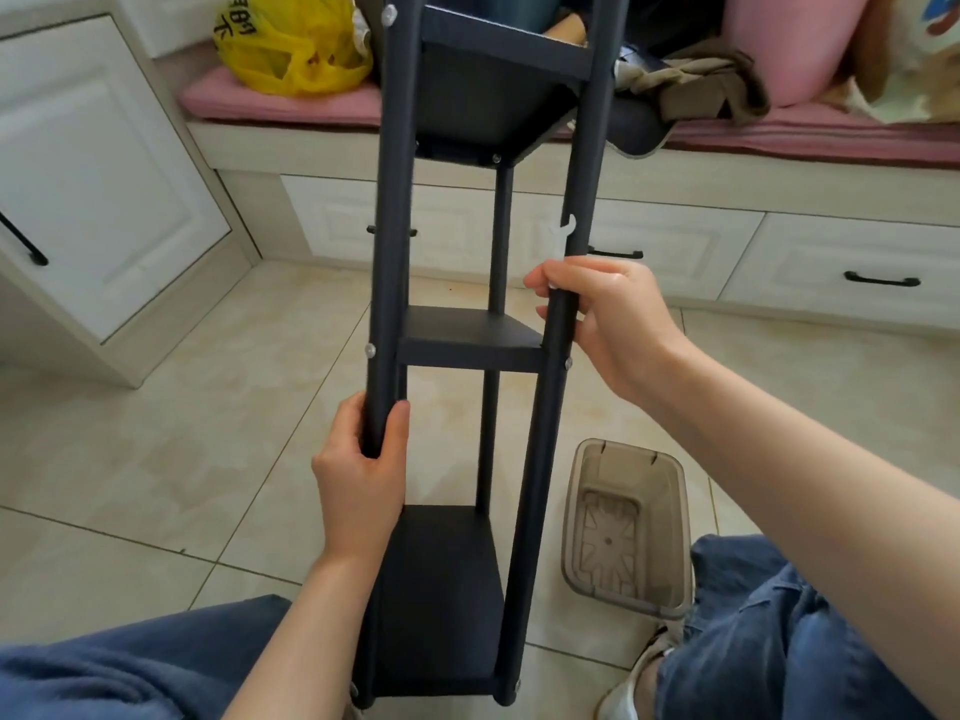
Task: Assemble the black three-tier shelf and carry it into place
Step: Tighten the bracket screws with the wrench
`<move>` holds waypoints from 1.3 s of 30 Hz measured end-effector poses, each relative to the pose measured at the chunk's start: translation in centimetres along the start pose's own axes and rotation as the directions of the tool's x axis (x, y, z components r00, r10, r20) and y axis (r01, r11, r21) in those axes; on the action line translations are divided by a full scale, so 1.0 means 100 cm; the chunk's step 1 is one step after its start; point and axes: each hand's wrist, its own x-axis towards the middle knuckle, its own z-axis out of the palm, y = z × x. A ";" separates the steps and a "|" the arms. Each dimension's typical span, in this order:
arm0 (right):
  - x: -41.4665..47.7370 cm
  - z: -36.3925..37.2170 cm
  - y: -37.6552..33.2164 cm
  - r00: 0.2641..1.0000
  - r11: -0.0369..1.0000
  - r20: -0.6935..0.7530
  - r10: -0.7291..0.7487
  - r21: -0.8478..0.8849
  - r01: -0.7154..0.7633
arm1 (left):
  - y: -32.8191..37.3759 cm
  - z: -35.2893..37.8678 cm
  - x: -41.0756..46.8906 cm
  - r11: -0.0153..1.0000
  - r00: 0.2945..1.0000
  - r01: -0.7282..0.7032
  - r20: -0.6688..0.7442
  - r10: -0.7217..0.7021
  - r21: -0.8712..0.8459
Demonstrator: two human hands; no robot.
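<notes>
The black three-tier shelf [470, 335] stands upright between my knees, its three boards fixed between dark poles with silver screw heads. My left hand [361, 462] grips the left front pole below the middle board. My right hand [597, 319] grips the right front pole just above the middle board and also holds a small white wrench [563, 236] against that pole. The top board reaches past the upper edge of the view.
A translucent grey plastic bin [628, 527] stands on the tiled floor at my right. White drawers and a cabinet [98, 163] line the back and left. A bench with a pink cushion [291, 103] carries a yellow bag [291, 44], clothes and pillows.
</notes>
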 end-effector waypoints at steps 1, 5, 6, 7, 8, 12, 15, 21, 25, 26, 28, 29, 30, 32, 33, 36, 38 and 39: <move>0.000 0.002 -0.001 1.000 1.000 0.019 -0.013 0.015 0.013 | -0.003 0.000 0.002 1.000 1.000 0.015 -0.012 -0.015 0.004; -0.003 0.009 -0.006 0.997 0.997 0.071 -0.033 0.075 0.028 | -0.006 0.000 0.005 0.999 0.998 0.052 -0.038 -0.052 -0.004; -0.004 0.010 -0.006 0.996 0.996 0.080 -0.035 0.083 0.028 | -0.007 -0.001 0.005 0.998 0.997 0.059 -0.042 -0.059 -0.004; -0.005 0.011 -0.006 0.995 0.996 0.090 -0.036 0.090 0.028 | -0.009 -0.001 0.005 0.998 0.997 0.066 -0.049 -0.066 -0.001; -0.006 0.013 -0.006 0.994 0.995 0.103 -0.036 0.093 0.027 | -0.011 -0.002 0.005 0.997 0.996 0.072 -0.055 -0.071 0.004; -0.008 0.012 -0.005 0.983 1.000 0.179 -0.024 0.009 0.023 | -0.017 -0.005 0.006 0.996 0.995 0.082 -0.049 -0.081 0.023; -0.013 0.010 -0.009 0.971 0.998 0.236 -0.033 -0.043 0.044 | -0.019 -0.008 0.007 0.996 0.997 0.074 -0.034 -0.072 0.048; -0.020 0.015 -0.013 0.956 0.976 0.273 -0.102 -0.159 0.150 | -0.013 -0.015 0.008 0.988 0.998 0.045 -0.044 -0.039 0.148; -0.023 0.022 -0.014 0.950 0.958 0.286 -0.128 -0.213 0.193 | -0.011 -0.021 0.017 0.916 0.996 0.070 -0.072 -0.045 0.395; -0.023 0.024 -0.014 0.946 0.953 0.293 -0.137 -0.220 0.207 | -0.007 -0.022 0.019 0.900 0.995 0.086 -0.082 -0.057 0.427; -0.024 0.029 -0.012 0.941 0.947 0.302 -0.156 -0.225 0.229 | 0.008 -0.025 0.017 0.892 0.993 0.042 -0.115 0.011 0.450; -0.025 0.031 -0.011 0.941 0.945 0.297 -0.164 -0.227 0.236 | 0.016 -0.024 0.012 0.906 0.988 -0.033 -0.122 0.092 0.423; -0.025 0.034 -0.010 0.942 0.944 0.289 -0.170 -0.226 0.239 | 0.024 -0.022 0.005 0.932 0.982 -0.102 -0.113 0.150 0.347; -0.025 0.039 -0.010 0.946 0.944 0.268 -0.181 -0.224 0.244 | 0.042 -0.013 -0.013 0.982 0.990 -0.134 -0.035 0.140 0.131; -0.025 0.041 -0.010 0.949 0.943 0.256 -0.183 -0.228 0.243 | 0.050 -0.007 -0.021 0.993 0.994 -0.106 0.028 0.105 0.057; -0.023 0.047 -0.011 0.958 0.943 0.225 -0.180 -0.237 0.233 | 0.056 0.010 -0.040 1.000 0.983 0.015 0.183 -0.018 0.016; -0.022 0.050 -0.012 0.962 0.947 0.214 -0.172 -0.233 0.221 | 0.050 0.017 -0.046 0.996 0.971 0.091 0.219 -0.093 0.018; -0.022 0.052 -0.013 0.962 0.948 0.215 -0.167 -0.233 0.216 | 0.046 0.019 -0.049 0.994 0.971 0.105 0.214 -0.108 0.027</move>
